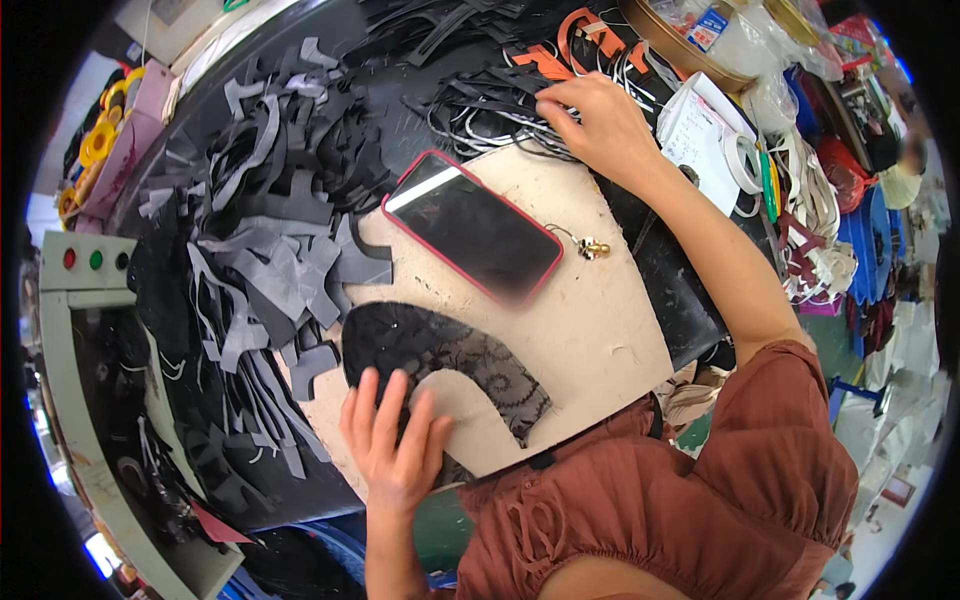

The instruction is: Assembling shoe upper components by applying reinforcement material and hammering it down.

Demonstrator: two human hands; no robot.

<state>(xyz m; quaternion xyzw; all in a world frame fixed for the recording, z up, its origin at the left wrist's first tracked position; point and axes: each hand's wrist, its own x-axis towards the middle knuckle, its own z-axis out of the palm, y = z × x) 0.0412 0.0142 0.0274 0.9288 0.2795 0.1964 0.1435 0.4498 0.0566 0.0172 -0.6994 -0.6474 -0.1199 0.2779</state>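
My left hand (393,450) rests with fingers spread on a curved, U-shaped piece of black lace fabric (455,345), which lies flat on a beige board (610,345). Some of the fabric's left arm is hidden under the fingers. At the far edge of the board, my right hand (600,125) has thumb and forefinger closed on a bundle of thin black strips (490,105) with white edges. Which strip it grips is hard to make out. A phone in a red case (480,228) lies on the board between my hands, beside a small gold charm (592,248).
Dark grey fabric cut-outs (270,240) are heaped on the black table left of the board. Orange pieces (590,45) lie at the back, near a round tin (680,40). Handwritten paper (705,145) and a white tape roll (742,163) sit at right. A machine (85,260) stands at far left.
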